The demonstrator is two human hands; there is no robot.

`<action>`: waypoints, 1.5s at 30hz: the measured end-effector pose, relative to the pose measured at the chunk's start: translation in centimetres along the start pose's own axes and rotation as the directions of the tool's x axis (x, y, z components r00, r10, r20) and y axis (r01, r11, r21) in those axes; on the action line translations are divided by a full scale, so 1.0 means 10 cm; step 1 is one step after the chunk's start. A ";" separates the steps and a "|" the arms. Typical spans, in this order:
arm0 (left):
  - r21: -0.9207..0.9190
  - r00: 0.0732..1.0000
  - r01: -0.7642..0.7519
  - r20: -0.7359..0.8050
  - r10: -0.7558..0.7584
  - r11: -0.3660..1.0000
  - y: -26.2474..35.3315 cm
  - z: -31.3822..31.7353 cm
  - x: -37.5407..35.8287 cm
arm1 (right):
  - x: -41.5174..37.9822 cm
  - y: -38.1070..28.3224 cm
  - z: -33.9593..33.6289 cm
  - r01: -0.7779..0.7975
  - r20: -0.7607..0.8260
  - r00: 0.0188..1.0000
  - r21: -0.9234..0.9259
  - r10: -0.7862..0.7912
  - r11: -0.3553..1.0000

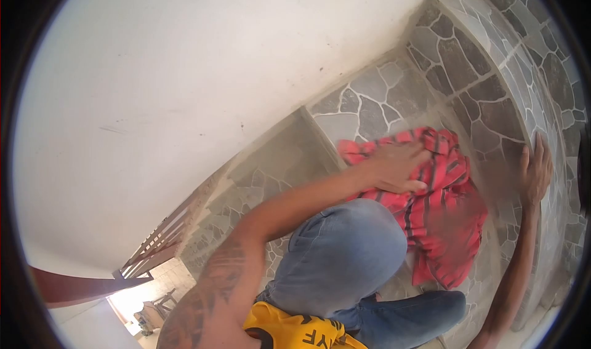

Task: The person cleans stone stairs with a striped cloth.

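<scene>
My left hand (400, 167) lies over a red cloth with dark stripes (440, 204), its fingers stretched out and slightly blurred. The cloth, perhaps a garment, is bunched on a stone-patterned step, partly under my left hand and beside my bent knee. My right hand (537, 172) rests with fingers extended on the edge of the higher stone-patterned step (508, 81), to the right of the cloth. Nothing shows in that hand. What lies beneath the cloth is hidden.
A white wall (184, 72) with small marks runs along the left. Lower steps (246, 192) descend to the lower left, toward a dark railing (157, 244) and a bright floor. My jean-covered knee (348, 250) is close to the cloth.
</scene>
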State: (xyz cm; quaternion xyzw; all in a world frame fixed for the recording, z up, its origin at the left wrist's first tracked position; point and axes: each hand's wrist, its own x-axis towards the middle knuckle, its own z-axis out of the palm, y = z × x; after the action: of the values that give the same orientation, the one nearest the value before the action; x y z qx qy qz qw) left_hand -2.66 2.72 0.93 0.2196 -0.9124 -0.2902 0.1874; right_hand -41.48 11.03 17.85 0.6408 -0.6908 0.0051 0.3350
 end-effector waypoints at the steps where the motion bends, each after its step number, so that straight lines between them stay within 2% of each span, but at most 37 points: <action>1: 0.040 1.000 0.017 -0.016 -0.017 0.999 -0.08 -0.07 -0.15 | 0.01 -0.01 -0.01 0.007 -0.004 1.000 0.011 -0.007 1.000; 3: 0.193 0.976 0.216 -0.022 -0.216 0.957 -0.38 -0.41 -0.38 | 0.01 -0.04 -0.03 -0.001 0.002 1.000 -0.005 0.001 1.000; 5: 0.083 0.941 0.250 -0.258 -0.221 0.965 -0.96 -0.80 -0.39 | 0.05 -0.02 -0.03 -0.007 0.000 1.000 -0.011 0.007 1.000; 8: 0.331 0.920 0.316 -0.336 -0.202 0.889 -0.73 -0.63 -0.35 | 0.04 -0.06 0.00 -0.044 0.004 0.999 0.014 0.044 0.999; 10: 0.409 0.995 0.090 -0.078 -0.064 0.908 -0.29 -0.10 -0.37 | 0.06 -0.06 0.02 -0.072 0.020 0.997 0.001 0.072 0.997; 12: 0.215 0.990 -0.142 0.033 0.138 0.966 0.43 0.16 -0.45 | 0.03 -0.08 0.02 -0.051 0.008 0.999 0.025 0.051 0.998; 14: -0.104 0.990 -0.015 0.140 0.029 0.994 0.36 0.11 -0.38 | 0.04 -0.01 -0.01 -0.022 -0.018 1.000 0.033 0.022 0.999; 15: -0.258 0.977 0.063 0.213 -0.007 0.964 0.25 0.07 -0.36 | 0.04 -0.03 -0.06 -0.008 -0.030 1.000 0.037 0.009 0.999; 16: -0.071 0.998 -0.066 0.015 0.068 0.995 -0.04 -0.02 -0.35 | 0.02 -0.08 -0.07 0.007 -0.037 0.999 0.053 -0.005 0.999; 18: 0.240 0.999 -0.004 -0.047 0.016 0.971 -0.66 -0.33 -0.11 | 0.04 -0.16 -0.10 -0.005 -0.027 1.000 0.062 0.007 0.998; 21: 0.484 0.945 0.272 -0.296 -0.137 0.832 -0.79 -0.44 0.21 | 0.07 -0.22 -0.15 -0.038 -0.008 0.999 0.071 0.038 0.997; 22: 0.455 0.982 0.145 -0.177 -0.070 0.879 -0.55 -0.32 0.17 | 0.06 -0.21 -0.13 -0.039 -0.006 0.999 0.076 0.039 0.996; 24: 0.353 0.995 -0.102 0.056 0.088 0.930 0.08 0.09 -0.15 | 0.06 -0.22 -0.19 -0.024 -0.020 0.999 0.105 0.026 0.994; 27: 0.128 0.968 -0.195 0.186 0.170 0.972 0.33 -0.05 -0.37 | 0.02 -0.18 -0.22 0.049 -0.073 0.997 0.159 -0.038 0.986; 30: 0.267 0.982 -0.181 0.107 0.158 0.947 -0.05 -0.19 -0.21 | 0.07 -0.24 -0.24 0.014 -0.048 0.999 0.131 -0.007 0.991; 32: 0.414 0.987 -0.163 0.054 0.154 0.896 -0.19 -0.12 0.29 | 0.09 -0.26 -0.24 -0.005 -0.035 0.999 0.146 0.010 0.989; 34: 0.431 0.985 -0.113 -0.067 0.156 0.895 -0.40 0.18 0.93 | 0.07 -0.28 -0.23 0.006 -0.048 0.999 0.160 0.002 0.987; 37: 0.460 0.992 -0.073 -0.061 0.114 0.885 -0.28 0.32 0.96 | 0.01 -0.21 -0.25 0.058 -0.079 0.996 0.161 -0.045 0.985; 38: 0.409 0.966 -0.257 0.075 0.248 0.875 -0.24 0.30 0.66 | 0.04 -0.20 -0.25 0.068 -0.096 0.994 0.159 -0.053 0.985; 39: 0.332 0.902 -0.429 0.209 0.378 0.840 -0.28 0.26 0.32 | 0.05 -0.20 -0.24 0.074 -0.108 0.992 0.160 -0.057 0.984; 41: 0.058 0.901 -0.320 0.327 0.285 0.946 -0.23 -0.23 0.28 | 0.09 -0.20 -0.26 0.051 -0.106 0.994 0.157 -0.034 0.986; 42: -0.079 0.890 -0.217 0.393 0.230 0.973 -0.18 -0.35 0.21 | 0.07 -0.25 -0.26 0.052 -0.095 0.995 0.169 -0.036 0.984; 43: 0.141 0.967 -0.109 0.243 0.073 0.984 -0.30 -0.33 0.35 | 0.08 -0.26 -0.25 0.057 -0.093 0.995 0.174 -0.042 0.983; 44: 0.336 0.997 0.022 0.058 -0.044 0.941 -0.52 -0.29 0.61 | 0.06 -0.25 -0.25 0.052 -0.091 0.995 0.170 -0.037 0.984; 45: 0.493 0.981 0.182 -0.156 -0.119 0.851 -0.66 -0.27 0.78 | 0.07 -0.23 -0.26 0.048 -0.098 0.995 0.164 -0.032 0.985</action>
State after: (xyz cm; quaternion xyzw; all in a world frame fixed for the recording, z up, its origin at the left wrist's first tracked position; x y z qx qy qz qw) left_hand -5.92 -7.32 0.61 0.3486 -0.9235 -0.0416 0.1547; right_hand -38.20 11.14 19.20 0.6793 -0.6581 0.0864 0.3130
